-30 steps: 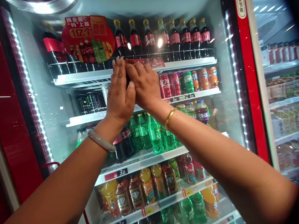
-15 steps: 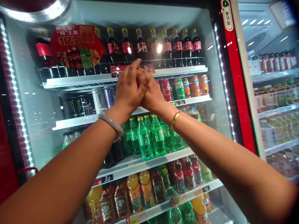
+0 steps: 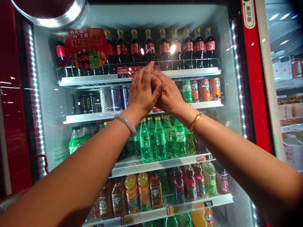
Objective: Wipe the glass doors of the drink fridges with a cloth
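Observation:
My left hand [image 3: 142, 90] and my right hand [image 3: 169, 94] meet in the middle of the view, raised before the drinks cooler. They touch and overlap around the thumbs and index fingers. The left fingers stretch upward, one index finger reaching highest, and the right fingers slant up to the left, partly hidden behind the left hand. No object shows in either hand. A grey bangle [image 3: 126, 123] circles my left wrist and a gold bangle [image 3: 196, 122] my right. Behind the hands are cola bottles [image 3: 150, 47], a price strip [image 3: 125, 72] and green soda bottles [image 3: 160, 138].
The cooler's shelves [image 3: 165, 170] carry several rows of bottles and cans. Orange cans [image 3: 204, 90] stand to the right, juice bottles [image 3: 131, 194] lower down. A red frame [image 3: 255, 78] borders the cooler, with another stocked cooler [image 3: 290, 126] beyond. A round red sign [image 3: 86, 49] hangs upper left.
The view has shifted, so the cooler's contents and both hands appear further right and the cooler looks more level. My hands keep the same joined pose.

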### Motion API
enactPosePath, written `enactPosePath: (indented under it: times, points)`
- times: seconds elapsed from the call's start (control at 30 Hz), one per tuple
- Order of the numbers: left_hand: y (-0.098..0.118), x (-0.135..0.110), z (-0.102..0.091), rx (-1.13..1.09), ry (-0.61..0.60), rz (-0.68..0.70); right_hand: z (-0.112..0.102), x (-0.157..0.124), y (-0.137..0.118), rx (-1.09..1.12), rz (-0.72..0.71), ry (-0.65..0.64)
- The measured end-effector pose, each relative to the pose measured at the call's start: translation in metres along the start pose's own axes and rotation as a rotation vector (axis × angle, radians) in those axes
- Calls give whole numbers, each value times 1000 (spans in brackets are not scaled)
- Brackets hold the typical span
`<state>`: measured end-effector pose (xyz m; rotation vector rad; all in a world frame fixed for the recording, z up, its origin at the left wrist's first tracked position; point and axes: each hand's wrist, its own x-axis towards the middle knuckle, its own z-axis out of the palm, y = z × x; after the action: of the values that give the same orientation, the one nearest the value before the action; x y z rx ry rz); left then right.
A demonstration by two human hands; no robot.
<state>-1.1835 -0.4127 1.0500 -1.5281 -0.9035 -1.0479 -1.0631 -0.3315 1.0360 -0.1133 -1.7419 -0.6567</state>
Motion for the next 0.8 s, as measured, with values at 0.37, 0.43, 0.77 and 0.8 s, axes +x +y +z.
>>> enactPosePath:
  times: [0.37,0.43,0.77,0.8]
  points:
    - [13,-40,6,123,19,6,-50,-36,56,-15,-75,-202]
    - [27,-41,18,138,7,4,-51,-43,68,-91,-9,-152]
    - [32,18,38,185,49,-115,-35,-52,74,-124,183,114]
    - [39,8,41,187,62,-93,-35,-52,74,-128,193,111]
